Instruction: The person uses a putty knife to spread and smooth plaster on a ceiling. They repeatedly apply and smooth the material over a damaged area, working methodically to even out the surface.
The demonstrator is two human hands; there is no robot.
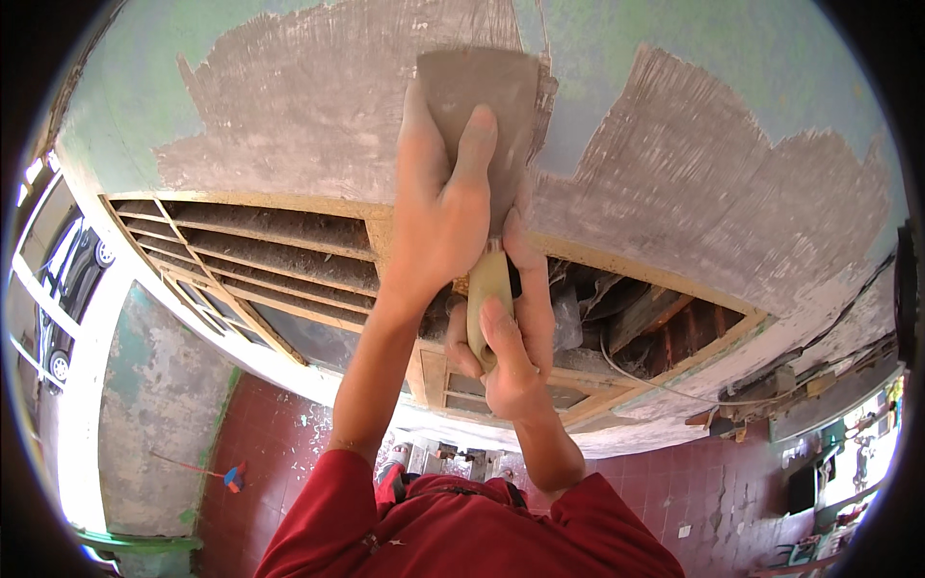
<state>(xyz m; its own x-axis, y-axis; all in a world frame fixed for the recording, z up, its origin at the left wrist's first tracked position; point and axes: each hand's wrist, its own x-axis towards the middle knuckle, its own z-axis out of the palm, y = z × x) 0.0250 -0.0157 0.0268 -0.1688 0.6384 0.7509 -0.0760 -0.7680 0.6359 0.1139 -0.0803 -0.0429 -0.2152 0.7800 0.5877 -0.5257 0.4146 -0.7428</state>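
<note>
A wide-bladed scraper [487,82] is held up against the wall [313,91], its broad grey blade uppermost. My left hand [434,222] grips the blade from its left side, the thumb lying across its face. Wrapped round the pale handle [493,279] is my right hand [520,332], thumb along the front. Bare greyish-brown scraped patches spread on both sides of the blade. Ragged areas of green paint [602,82] border them. What lies behind the blade is hidden.
Below the scraped wall runs a wooden frame with dusty louvre slats [275,250] at left. Its right opening [665,323] holds debris and a loose cable [665,385]. Far below is a red tiled floor [255,424] with paint flakes. A dark car [75,289] stands outside at left.
</note>
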